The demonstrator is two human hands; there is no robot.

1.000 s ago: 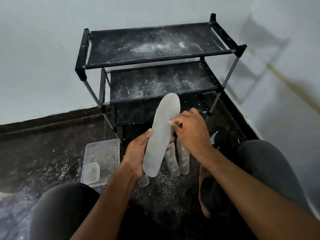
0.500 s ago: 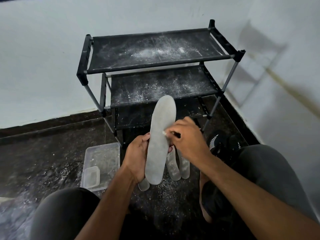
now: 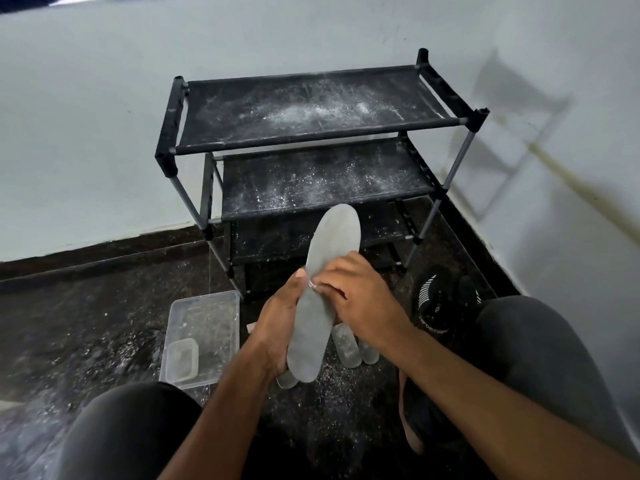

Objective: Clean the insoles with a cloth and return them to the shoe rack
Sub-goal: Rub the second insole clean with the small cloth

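A grey insole (image 3: 325, 265) stands nearly upright in front of me, toe end up. My left hand (image 3: 277, 320) grips its lower half from the left, thumb on the front face. My right hand (image 3: 356, 299) lies across the insole's middle, fingers curled on a small white cloth (image 3: 310, 283), of which only a bit shows. Several more pale insoles (image 3: 346, 346) lie on the floor beneath. The black shoe rack (image 3: 311, 133), dusted with white powder, stands against the wall behind.
A clear plastic tub (image 3: 204, 334) with a small container inside sits on the dark, powder-strewn floor at left. A black shoe (image 3: 433, 306) lies to the right by the rack. My knees frame the lower edge; walls meet in a corner at right.
My right hand has slid down and left across the insole with the cloth. The insole has tilted slightly and the left hand has kept its grip.
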